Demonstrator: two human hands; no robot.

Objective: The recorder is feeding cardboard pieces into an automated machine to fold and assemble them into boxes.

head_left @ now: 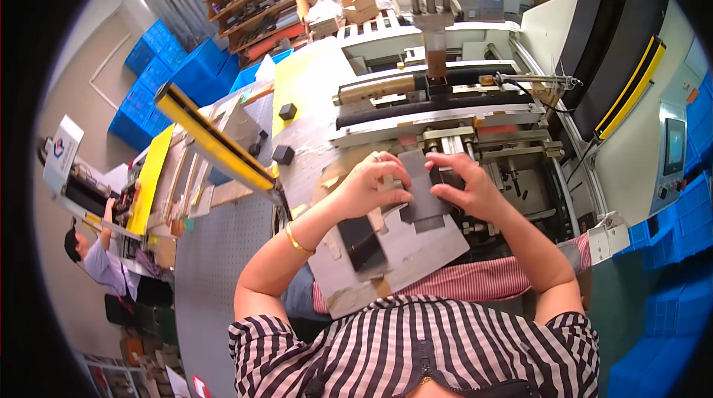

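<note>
A dark grey flat sheet (425, 203) lies over the near edge of the machine, between my two hands. My left hand (371, 184) is at the sheet's left edge, its fingers curved with a gap between thumb and forefinger. On the other side, the thumb and forefinger of my right hand (471, 188) are closed about a small black block (448, 178) beside the sheet. A black rectangular piece (362, 245) rests on the pale board (416, 258) below my left hand. How firmly either hand presses on the sheet cannot be seen.
Two small black blocks, a nearer one (282, 154) and a farther one (287, 111), sit on the table at left. A yellow-and-black post (215, 136) rises beside them. Machine rollers (438, 117) lie ahead under a vertical press head (434, 41). Another person (111, 261) works far left.
</note>
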